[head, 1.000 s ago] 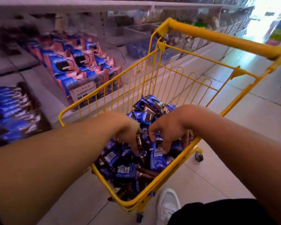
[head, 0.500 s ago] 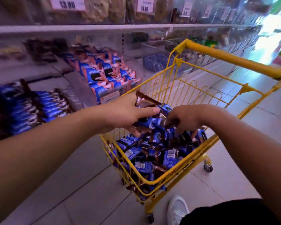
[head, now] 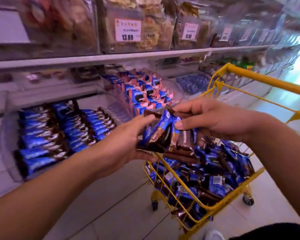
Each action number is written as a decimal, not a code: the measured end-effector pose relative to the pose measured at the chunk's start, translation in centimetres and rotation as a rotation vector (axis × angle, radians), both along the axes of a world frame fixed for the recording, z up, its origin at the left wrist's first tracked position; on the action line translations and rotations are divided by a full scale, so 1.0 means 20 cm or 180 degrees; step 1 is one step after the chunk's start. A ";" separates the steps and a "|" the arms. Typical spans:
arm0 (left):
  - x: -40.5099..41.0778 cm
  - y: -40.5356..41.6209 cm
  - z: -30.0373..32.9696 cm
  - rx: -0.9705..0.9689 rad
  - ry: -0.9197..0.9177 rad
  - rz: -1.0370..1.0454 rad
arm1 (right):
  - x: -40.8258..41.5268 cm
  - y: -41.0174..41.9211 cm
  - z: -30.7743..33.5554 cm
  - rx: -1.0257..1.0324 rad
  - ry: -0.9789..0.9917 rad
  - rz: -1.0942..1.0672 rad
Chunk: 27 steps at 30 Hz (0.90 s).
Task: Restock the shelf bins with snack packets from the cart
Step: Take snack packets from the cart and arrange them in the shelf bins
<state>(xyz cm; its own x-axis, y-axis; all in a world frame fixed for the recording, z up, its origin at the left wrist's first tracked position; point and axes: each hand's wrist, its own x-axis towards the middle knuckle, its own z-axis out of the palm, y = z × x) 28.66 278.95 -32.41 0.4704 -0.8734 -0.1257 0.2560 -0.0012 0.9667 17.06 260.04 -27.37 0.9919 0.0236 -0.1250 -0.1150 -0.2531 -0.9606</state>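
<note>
A: Hands?
B: Left hand and right hand, each grip curled round a bunch of blue-and-brown foil snack packets.
A: Where?
B: Above the yellow wire cart, near the clear shelf bin.

The snack packets were glossy film, blue and brown, catching light along their creases. The cart was wire coated in a smooth yellow finish, with a thicker yellow handle bar. The shelf bins looked like clear, shiny plastic. The price labels were matt white paper. The floor was smooth pale tile with a faint sheen.
</note>
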 end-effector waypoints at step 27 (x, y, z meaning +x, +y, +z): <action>0.15 0.18 0.02 0.0200 -0.0254 0.0457 | 0.21 0.12 -0.07 0.0739 -0.0179 -0.1045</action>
<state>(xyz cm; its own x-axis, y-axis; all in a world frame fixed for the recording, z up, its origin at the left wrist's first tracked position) 31.66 282.58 -32.07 0.6004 -0.7882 -0.1351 0.1802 -0.0313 0.9831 21.21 262.49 -28.83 0.9566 -0.2742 -0.0989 -0.0992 0.0127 -0.9950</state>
